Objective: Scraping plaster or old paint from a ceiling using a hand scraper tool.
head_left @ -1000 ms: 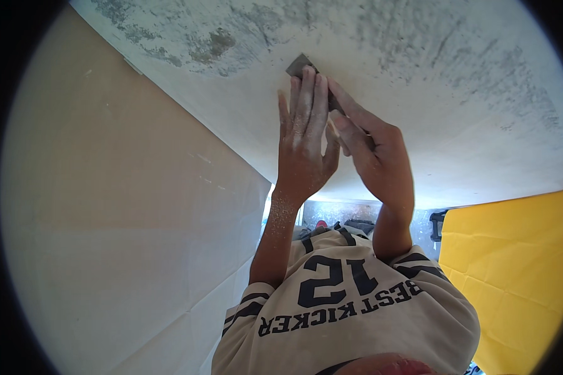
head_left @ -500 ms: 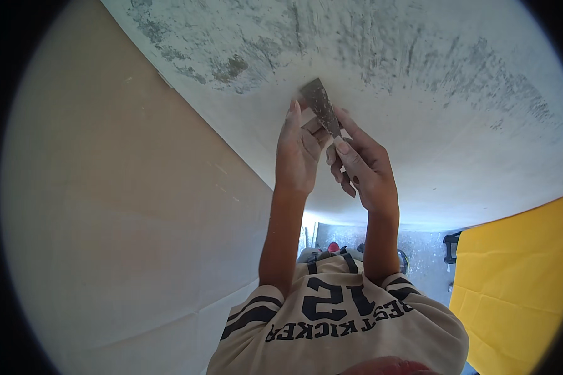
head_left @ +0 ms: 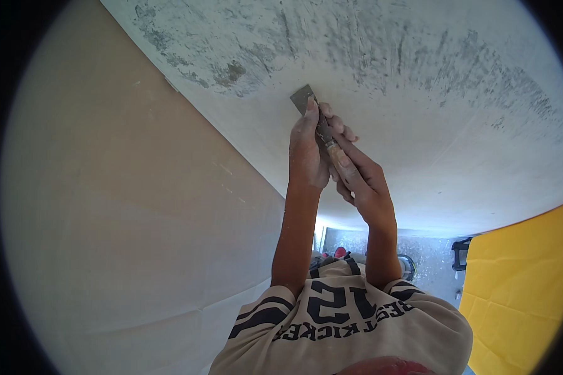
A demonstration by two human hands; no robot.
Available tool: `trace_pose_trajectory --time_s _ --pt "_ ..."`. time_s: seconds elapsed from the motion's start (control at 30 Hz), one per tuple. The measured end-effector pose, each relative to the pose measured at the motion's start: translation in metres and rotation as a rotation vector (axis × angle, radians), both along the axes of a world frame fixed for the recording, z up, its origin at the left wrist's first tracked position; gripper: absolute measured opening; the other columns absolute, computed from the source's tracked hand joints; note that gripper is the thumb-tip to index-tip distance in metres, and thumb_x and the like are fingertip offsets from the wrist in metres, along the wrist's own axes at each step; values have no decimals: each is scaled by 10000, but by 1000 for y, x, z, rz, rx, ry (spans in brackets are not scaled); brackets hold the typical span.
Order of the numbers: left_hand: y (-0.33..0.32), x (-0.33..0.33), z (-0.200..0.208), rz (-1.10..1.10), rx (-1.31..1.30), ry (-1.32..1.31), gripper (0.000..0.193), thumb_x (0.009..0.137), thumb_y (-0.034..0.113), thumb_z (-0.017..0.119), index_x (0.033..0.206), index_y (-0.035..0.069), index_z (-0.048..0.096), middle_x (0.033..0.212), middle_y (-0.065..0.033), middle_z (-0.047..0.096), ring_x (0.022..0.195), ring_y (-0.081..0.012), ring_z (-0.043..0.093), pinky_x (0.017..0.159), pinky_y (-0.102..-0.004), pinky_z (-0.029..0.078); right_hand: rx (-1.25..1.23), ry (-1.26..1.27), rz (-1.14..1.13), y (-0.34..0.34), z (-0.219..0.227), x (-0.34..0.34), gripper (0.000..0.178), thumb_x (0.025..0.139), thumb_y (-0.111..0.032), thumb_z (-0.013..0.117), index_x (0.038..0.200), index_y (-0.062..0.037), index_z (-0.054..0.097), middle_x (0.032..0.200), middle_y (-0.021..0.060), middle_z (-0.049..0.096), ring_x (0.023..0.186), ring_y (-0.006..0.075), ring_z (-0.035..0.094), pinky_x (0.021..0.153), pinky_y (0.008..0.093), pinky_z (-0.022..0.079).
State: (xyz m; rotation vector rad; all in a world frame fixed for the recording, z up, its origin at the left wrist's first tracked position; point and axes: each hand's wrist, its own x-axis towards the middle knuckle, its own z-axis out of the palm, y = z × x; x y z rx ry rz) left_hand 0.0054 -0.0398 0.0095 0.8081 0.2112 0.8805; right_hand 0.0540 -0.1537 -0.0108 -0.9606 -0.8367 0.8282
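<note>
Brownish wall [head_left: 162,187] far left; left hand [head_left: 306,153] curled around the blade [head_left: 301,96] of the scraper [head_left: 323,130] (thumb best off that edge), which slants between both hands; right hand [head_left: 370,187] clamped on the handle [head_left: 336,152], a firm anchor. Hidden fingertips? Hard to tell.

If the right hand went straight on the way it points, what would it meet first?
Probably the left hand, on the scraper just ahead, though the depth there is unclear.

Two hands, one left hand [head_left: 304,156] and one right hand [head_left: 370,190], with one scraper [head_left: 333,150], at centre. One shirt [head_left: 356,312], lower centre. One yellow sheet [head_left: 519,287], lower right. Two walls: one tan wall [head_left: 125,200], left; one white wall [head_left: 419,150], top.
</note>
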Motion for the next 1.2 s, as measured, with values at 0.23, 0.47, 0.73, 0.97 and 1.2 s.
trace_pose_trajectory --time_s 0.23,0.47,0.73,0.97,1.2 --pt "1 5 2 -45 -27 -163 400 1044 441 418 817 118 478 560 46 271 489 -95 352 574 -304 455 56 -233 -357 18 0 -19 212 985 -126 584 1039 66 657 613 -1 506 627 21 377 537 212 332" --pt "8 7 -5 -38 -20 -189 415 1049 440 405 784 126 464 539 50 257 450 -80 313 520 -286 433 31 -304 -382 24 -6 -15 178 960 -75 590 1041 64 666 618 85 597 626 15 447 543 207 387" --pt "-3 1 -6 -36 -4 -190 419 1047 444 406 778 129 466 550 50 269 442 -76 316 514 -277 434 78 -323 -432 22 -10 -23 155 934 -72 608 990 65 654 625 132 592 606 44 446 531 245 398" --pt "2 -1 2 20 -21 -182 437 1050 457 384 768 132 462 552 49 255 436 -78 296 509 -283 439 -12 -376 -352 22 3 -18 143 930 -70 605 965 64 643 633 165 572 601 48 441 528 271 409" --pt "4 -5 -1 14 -30 -161 444 1049 462 384 765 131 468 546 50 232 437 -82 292 511 -284 437 73 -306 -362 27 -9 -22 155 937 -71 603 961 77 641 608 155 537 572 59 423 513 257 390"
